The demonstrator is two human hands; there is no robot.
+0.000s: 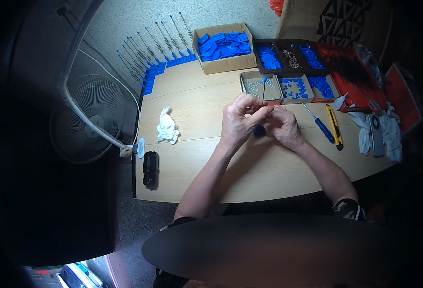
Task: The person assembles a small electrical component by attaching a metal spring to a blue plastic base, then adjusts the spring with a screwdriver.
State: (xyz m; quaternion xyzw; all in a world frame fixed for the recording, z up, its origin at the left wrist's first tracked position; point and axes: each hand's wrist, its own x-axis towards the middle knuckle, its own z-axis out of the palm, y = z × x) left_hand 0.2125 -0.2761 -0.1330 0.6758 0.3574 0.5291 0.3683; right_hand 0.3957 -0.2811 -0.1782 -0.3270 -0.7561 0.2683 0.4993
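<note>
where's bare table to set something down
Bare table lies between the crumpled white wad and the left hand, and toward the near edge, right of the black case. The back right is crowded with parts boxes, the right side with screwdriver and yellow cutter.

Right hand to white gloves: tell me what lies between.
The head view shows a blue screwdriver and a yellow cutter between the right hand and the white gloves.

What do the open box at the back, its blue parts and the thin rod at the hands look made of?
Open box: likely cardboard; matte, plain brown walls. Blue parts: probably plastic; satin-looking, solid even colour. Thin rod: possibly metal; straight, slender, dark, finish unclear.
</note>
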